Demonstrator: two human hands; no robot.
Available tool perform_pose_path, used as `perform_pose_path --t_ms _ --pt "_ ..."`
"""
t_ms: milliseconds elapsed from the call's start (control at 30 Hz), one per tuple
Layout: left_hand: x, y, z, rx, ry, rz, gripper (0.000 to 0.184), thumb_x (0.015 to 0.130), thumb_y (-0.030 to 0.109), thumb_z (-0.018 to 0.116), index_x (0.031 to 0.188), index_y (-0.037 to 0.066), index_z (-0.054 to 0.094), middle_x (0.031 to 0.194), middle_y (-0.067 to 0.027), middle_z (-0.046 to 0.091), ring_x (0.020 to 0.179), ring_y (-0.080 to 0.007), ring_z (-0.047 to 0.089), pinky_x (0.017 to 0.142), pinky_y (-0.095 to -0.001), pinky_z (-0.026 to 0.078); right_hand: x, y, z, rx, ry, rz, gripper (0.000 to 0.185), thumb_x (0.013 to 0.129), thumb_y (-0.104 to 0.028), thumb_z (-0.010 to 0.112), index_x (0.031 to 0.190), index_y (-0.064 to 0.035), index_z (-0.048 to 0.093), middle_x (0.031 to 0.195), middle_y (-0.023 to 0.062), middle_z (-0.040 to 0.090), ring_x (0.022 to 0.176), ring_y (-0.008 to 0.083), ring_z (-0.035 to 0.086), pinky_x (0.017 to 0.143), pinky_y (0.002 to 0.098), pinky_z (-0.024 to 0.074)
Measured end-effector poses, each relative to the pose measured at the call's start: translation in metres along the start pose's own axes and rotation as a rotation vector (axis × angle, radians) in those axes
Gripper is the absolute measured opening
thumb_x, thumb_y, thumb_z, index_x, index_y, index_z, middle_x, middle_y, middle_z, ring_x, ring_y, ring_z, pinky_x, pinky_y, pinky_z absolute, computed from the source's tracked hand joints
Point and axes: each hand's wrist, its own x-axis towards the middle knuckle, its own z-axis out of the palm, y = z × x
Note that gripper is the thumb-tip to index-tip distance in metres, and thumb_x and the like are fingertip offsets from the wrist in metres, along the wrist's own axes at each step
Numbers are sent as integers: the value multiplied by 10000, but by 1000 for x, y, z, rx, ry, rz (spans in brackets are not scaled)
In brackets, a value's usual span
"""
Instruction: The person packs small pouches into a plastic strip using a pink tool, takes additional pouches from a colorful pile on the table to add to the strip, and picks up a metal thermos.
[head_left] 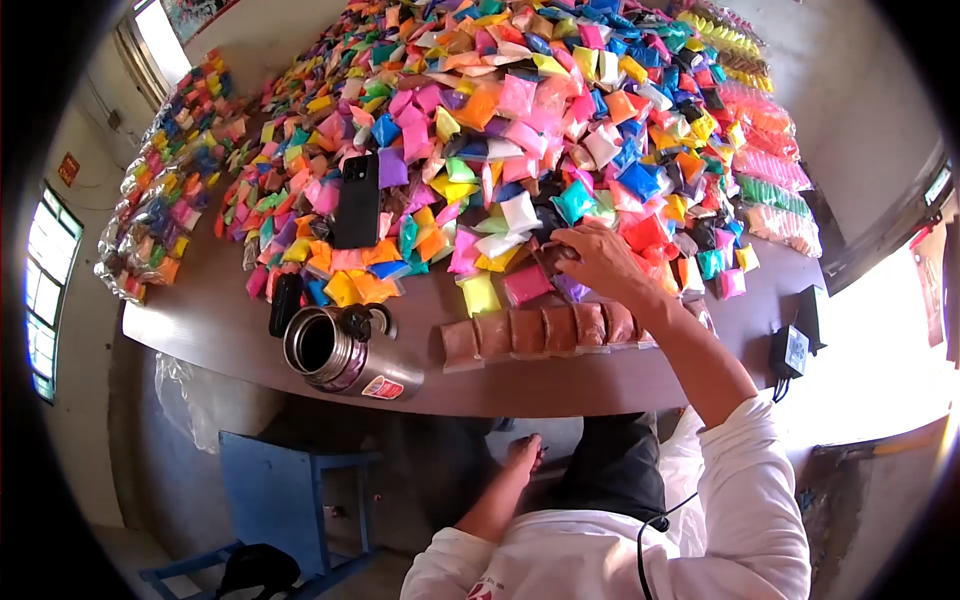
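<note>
My right hand [592,258] reaches over the near edge of a large heap of small coloured packets [515,97]. Its fingers are bent and closed at a dark brown packet [546,258], partly hidden by them. Below that wrist, a row of several brown packets [527,331] lies side by side along the table's front; my forearm covers part of it. My left hand [525,454] is low over my lap, below the table edge. Its fingers are curled closed, and whatever may be inside is hidden.
A black phone [357,205] lies on the heap. An open steel flask [345,355] stands at the front left of the brown table [220,330]. Bagged packets [170,190] line the left, and stacked packet strips [770,165] the right. A blue chair [270,490] is below.
</note>
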Motion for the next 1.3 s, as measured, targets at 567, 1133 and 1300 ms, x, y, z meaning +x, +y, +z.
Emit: perform_pose_path --t_ms 567,1133,1300 --pt "-7 5 -9 -16 2 -10 266 822 336 596 699 106 542 635 -40 583 468 -132 491 397 -250 346 92 5 14 121 134 236 304 740 -274 748 836 -22 607 678 126 626 611 260 623 554 358 471" --pt "-7 6 0 -32 -7 20 292 825 333 591 672 102 500 573 -31 547 389 -95 419 348 -233 291 27 1 -4 -192 -454 85 309 723 -158 663 1010 -48 633 939 150 618 926 324 592 814 412 474" --pt "-11 8 -3 -14 -2 2 292 829 339 592 676 108 498 573 -25 540 392 -90 414 350 -228 291 20 11 -10 -18 -307 37 198 709 -86 645 895 -17 640 839 133 645 831 301 641 717 399 511"
